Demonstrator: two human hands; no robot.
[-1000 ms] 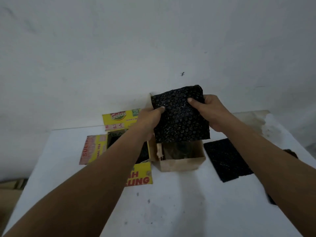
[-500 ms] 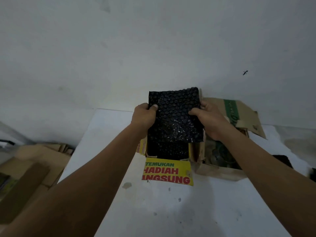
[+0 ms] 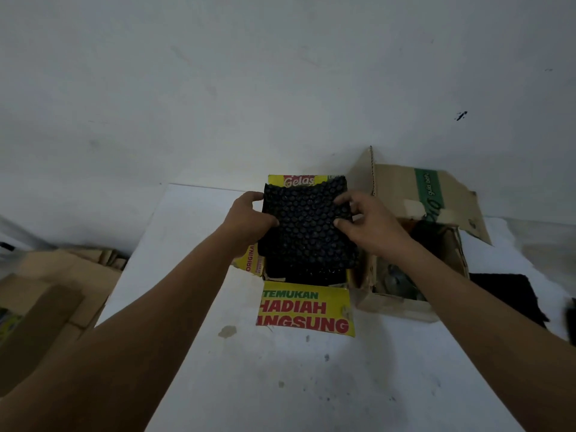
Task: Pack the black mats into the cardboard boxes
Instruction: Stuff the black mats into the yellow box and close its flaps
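Holds the black mat (image 3: 307, 226) by its side edges, left hand (image 3: 249, 219) and right hand (image 3: 371, 226) each with a closed grip on it, above the open yellow box (image 3: 307, 310), lower edge at the opening. Brown box (image 3: 396, 302) just beside on the right; white worktop (image 3: 280, 385) surface to the left and in front.

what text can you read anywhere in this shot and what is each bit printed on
"TEMUKAN HADIAH ANGSUNG": near yellow flap; the last word's first letter is cut off.
"Gelas": far yellow flap, just above the black mat.
"ORIGINA": left yellow flap; its end is hidden.
"gula batu": green stripe on the brown box flap.
The small print beside "ORIGINA" is too small to read.
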